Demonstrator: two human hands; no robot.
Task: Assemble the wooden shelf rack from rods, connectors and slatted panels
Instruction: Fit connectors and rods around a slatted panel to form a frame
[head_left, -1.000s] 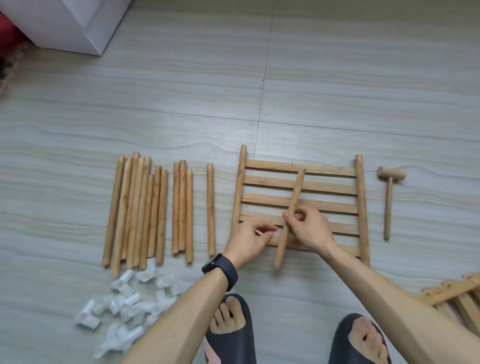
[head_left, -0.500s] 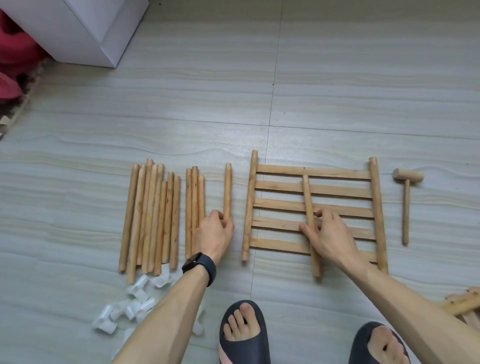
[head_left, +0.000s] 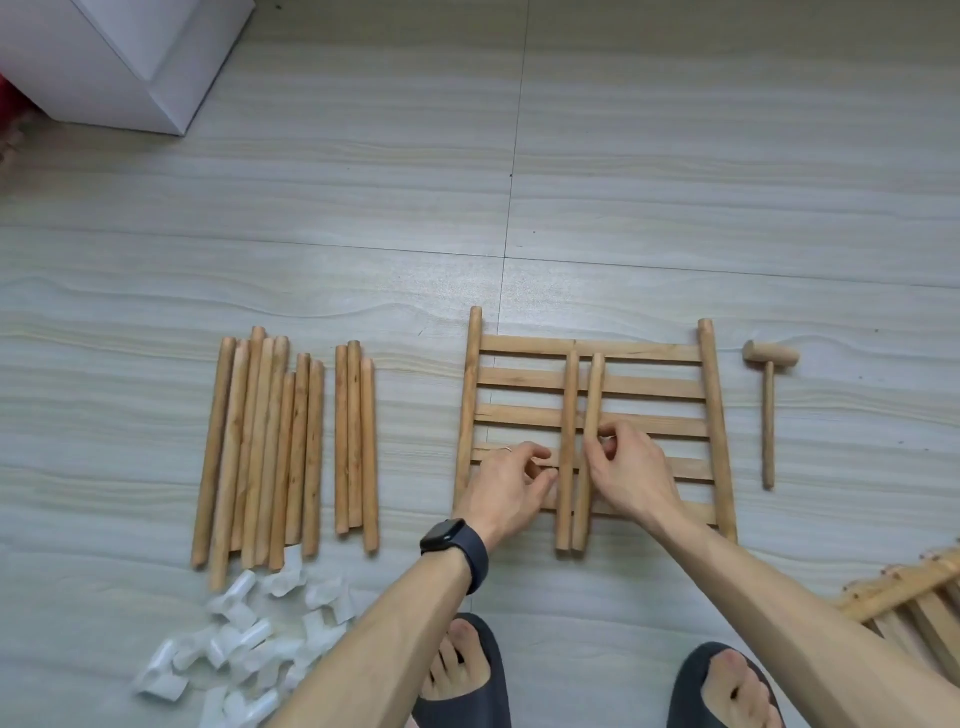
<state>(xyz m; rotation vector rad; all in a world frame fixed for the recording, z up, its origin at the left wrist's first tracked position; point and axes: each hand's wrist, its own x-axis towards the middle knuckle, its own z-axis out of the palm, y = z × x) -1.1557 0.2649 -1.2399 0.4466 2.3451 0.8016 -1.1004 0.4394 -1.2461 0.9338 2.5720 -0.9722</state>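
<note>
At the frame's ten o'clock, the corner of a white box-shaped cabinet (head_left: 104, 62) stands on the pale grey striped floor tiles (head_left: 675, 182). At nine o'clock a bundle of round light-brown wooden rods (head_left: 260, 452) lies side by side on the floor. A set of three more rods (head_left: 356, 447) lies just beside it, at its three o'clock. At the bundle's six o'clock sits a heap of small white plastic connectors (head_left: 244, 639), reaching the rods' near ends.

The left hand (head_left: 511, 483), with a dark wristwatch (head_left: 454, 543) on its wrist, has its fingers curled. Its thumb and fingertips pinch the left loose rod (head_left: 567, 405). That rod lies lengthwise across the rectangular slatted wooden panel (head_left: 649, 387), which is flat on the floor at the frame's four o'clock. The right loose rod (head_left: 595, 389) lies on the panel just beside the first and is slightly tilted, so the two near ends almost meet. The right hand (head_left: 631, 467) pinches it about halfway along, between the thumb and bent fingers.

At the panel's three o'clock, apart from it, a small wooden mallet (head_left: 768, 405) lies with its head at twelve. A second slatted wooden panel (head_left: 914, 597) shows at the frame's edge at four o'clock, partly cut off. Two dark slippers (head_left: 462, 691) are at six o'clock.
</note>
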